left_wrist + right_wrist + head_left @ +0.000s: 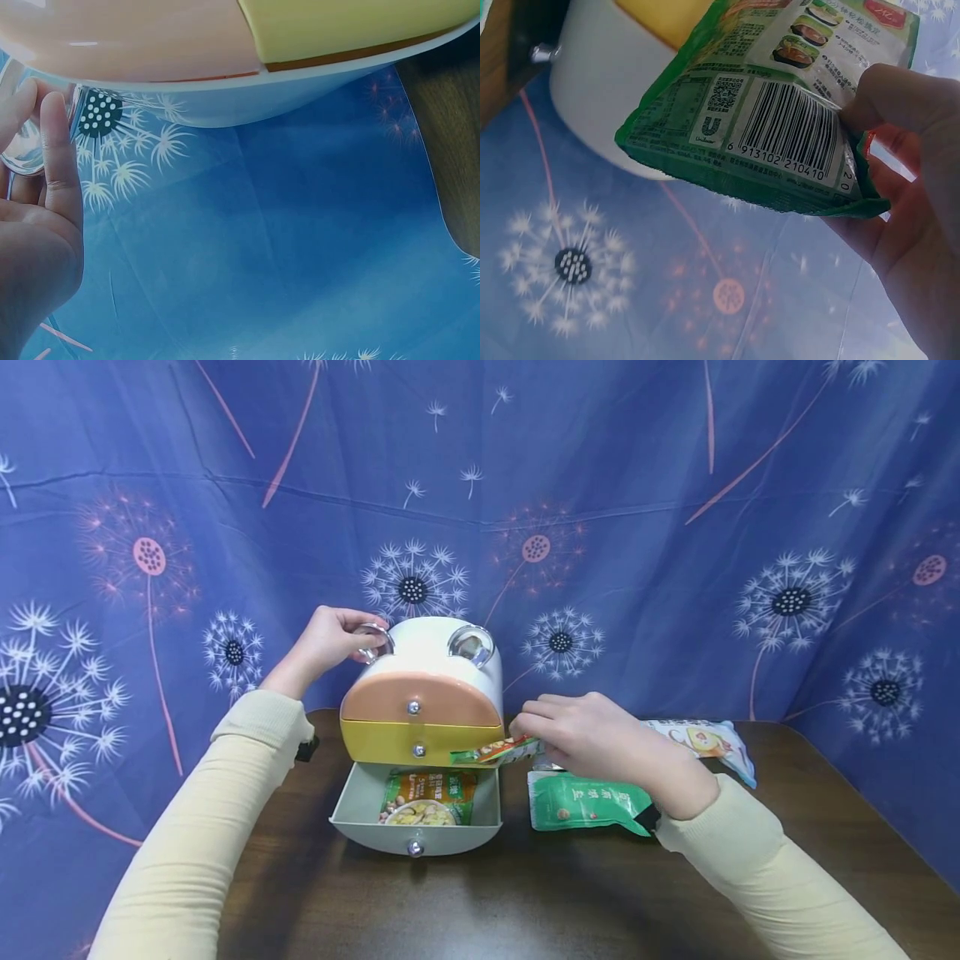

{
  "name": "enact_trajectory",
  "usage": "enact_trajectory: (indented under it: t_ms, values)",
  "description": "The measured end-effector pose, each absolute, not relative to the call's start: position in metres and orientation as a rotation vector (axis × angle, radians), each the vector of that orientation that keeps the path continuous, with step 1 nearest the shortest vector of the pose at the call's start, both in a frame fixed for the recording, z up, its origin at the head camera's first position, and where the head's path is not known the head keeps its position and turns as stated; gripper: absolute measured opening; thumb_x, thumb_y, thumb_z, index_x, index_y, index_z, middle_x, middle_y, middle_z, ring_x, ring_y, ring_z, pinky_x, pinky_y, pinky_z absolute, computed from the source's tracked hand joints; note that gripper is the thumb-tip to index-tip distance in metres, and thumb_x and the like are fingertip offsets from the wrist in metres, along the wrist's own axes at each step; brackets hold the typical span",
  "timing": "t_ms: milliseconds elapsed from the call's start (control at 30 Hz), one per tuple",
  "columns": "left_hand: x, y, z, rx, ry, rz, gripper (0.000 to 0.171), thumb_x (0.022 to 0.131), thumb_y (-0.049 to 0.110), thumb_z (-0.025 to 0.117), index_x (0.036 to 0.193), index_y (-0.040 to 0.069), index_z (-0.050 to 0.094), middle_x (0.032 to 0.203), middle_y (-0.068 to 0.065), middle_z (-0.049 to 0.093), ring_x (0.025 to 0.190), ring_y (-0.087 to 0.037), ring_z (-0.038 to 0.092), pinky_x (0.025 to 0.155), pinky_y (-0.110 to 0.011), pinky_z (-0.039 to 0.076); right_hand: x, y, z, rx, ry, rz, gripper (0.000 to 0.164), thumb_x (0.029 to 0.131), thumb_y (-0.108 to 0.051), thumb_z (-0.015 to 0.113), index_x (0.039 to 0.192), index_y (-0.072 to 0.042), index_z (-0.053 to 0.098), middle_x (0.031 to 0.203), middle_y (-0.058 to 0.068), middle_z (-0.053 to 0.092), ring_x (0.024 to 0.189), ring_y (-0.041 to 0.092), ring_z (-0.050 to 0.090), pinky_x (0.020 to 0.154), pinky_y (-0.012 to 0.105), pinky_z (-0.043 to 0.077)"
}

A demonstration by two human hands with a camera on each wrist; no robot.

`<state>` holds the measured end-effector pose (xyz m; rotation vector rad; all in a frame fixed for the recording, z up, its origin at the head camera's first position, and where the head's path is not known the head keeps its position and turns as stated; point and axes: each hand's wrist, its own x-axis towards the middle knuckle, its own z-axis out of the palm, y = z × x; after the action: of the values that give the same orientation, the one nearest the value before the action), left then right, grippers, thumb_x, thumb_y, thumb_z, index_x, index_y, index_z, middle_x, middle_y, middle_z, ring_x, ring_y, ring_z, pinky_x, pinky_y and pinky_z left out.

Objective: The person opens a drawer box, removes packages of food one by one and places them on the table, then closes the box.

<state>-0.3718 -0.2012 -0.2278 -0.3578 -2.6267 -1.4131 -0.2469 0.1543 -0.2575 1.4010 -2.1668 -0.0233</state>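
Observation:
In the head view a small drawer cabinet (431,647) with a white top stands on the table. Its orange drawer (375,697) and yellow drawer (375,743) are closed, while the grey bottom drawer (360,835) is pulled out. Inside that one lies an orange and green food packet (435,789). My left hand (327,639) grips the silver ring (388,647) at the cabinet's upper left. With my right hand (588,731) I pinch a green seasoning packet (780,127) by its edge; its barcode side faces the right wrist camera. The packet overlaps the cabinet's right front corner in the head view.
A green pouch (573,802) lies on the brown table (570,902) right of the cabinet. Behind my right wrist is a white and blue bag (712,743). A second silver ring (476,646) sits at the cabinet's upper right. A blue dandelion-print cloth (637,568) hangs behind.

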Motion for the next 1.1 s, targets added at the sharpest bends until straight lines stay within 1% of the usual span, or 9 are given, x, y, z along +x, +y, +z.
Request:
enact_trajectory:
  t_ms: [200,367,467,633,833,967,1100]
  values:
    - [-0.374,-0.203,-0.231,-0.341,-2.632,-1.437,0.035,0.084,0.024,0.072,0.114,0.006,0.068,0.100,-0.006,0.072,0.083,-0.018,0.066,0.067,-0.032,0.057,-0.249,0.177,-0.255,1.363,-2.194,0.005,0.036,0.076,0.003,0.054,0.100,-0.021,0.062,0.090,-0.011,0.060,0.071,0.003,0.051,0.041,0.015,0.022]
    - [-0.374,-0.203,-0.232,-0.339,-2.638,-1.427,0.031,0.085,0.024,0.071,0.113,0.009,0.068,0.102,-0.007,0.071,0.085,-0.019,0.066,0.070,-0.035,0.057,-0.249,0.197,-0.255,1.371,-2.131,0.021,0.037,0.076,0.004,0.045,0.098,-0.018,0.064,0.087,-0.010,0.060,0.069,0.003,0.051,0.042,0.014,0.019]
    - [-0.374,-0.203,-0.231,-0.342,-2.640,-1.417,0.031,0.085,0.023,0.071,0.113,0.009,0.068,0.103,-0.008,0.071,0.083,-0.017,0.066,0.068,-0.033,0.057,-0.249,0.210,-0.254,1.364,-2.108,0.017,0.035,0.081,-0.001,0.037,0.098,-0.016,0.064,0.088,-0.009,0.061,0.069,0.002,0.051,0.043,0.014,0.015]
    - [-0.376,-0.202,-0.229,-0.350,-2.630,-1.412,0.031,0.085,0.023,0.071,0.113,0.009,0.068,0.101,-0.006,0.071,0.080,-0.015,0.066,0.065,-0.031,0.057,-0.249,0.233,-0.255,1.324,-2.093,-0.013,0.037,0.085,-0.009,0.030,0.097,-0.017,0.064,0.091,-0.009,0.061,0.068,0.000,0.048,0.044,0.014,0.012]
    - [-0.379,-0.202,-0.227,-0.353,-2.621,-1.406,0.031,0.084,0.024,0.072,0.111,0.009,0.069,0.099,-0.005,0.072,0.080,-0.014,0.066,0.066,-0.032,0.057,-0.249,0.255,-0.256,1.273,-2.049,-0.010,0.037,0.088,-0.014,0.026,0.094,-0.018,0.063,0.088,-0.008,0.062,0.062,0.001,0.042,0.043,0.012,0.011]
    - [-0.379,-0.202,-0.228,-0.354,-2.629,-1.410,0.033,0.084,0.025,0.072,0.113,0.008,0.068,0.101,-0.007,0.071,0.082,-0.015,0.065,0.069,-0.034,0.057,-0.248,0.269,-0.258,1.220,-2.061,-0.018,0.037,0.088,-0.018,0.025,0.091,-0.020,0.062,0.086,-0.011,0.060,0.060,0.000,0.038,0.042,0.011,0.011]
    - [-0.378,-0.202,-0.229,-0.355,-2.635,-1.412,0.036,0.085,0.025,0.072,0.115,0.006,0.067,0.102,-0.008,0.071,0.081,-0.015,0.065,0.072,-0.037,0.057,-0.246,0.283,-0.264,1.168,-2.079,-0.018,0.036,0.087,-0.019,0.026,0.089,-0.020,0.061,0.085,-0.013,0.059,0.058,-0.002,0.037,0.041,0.010,0.012]
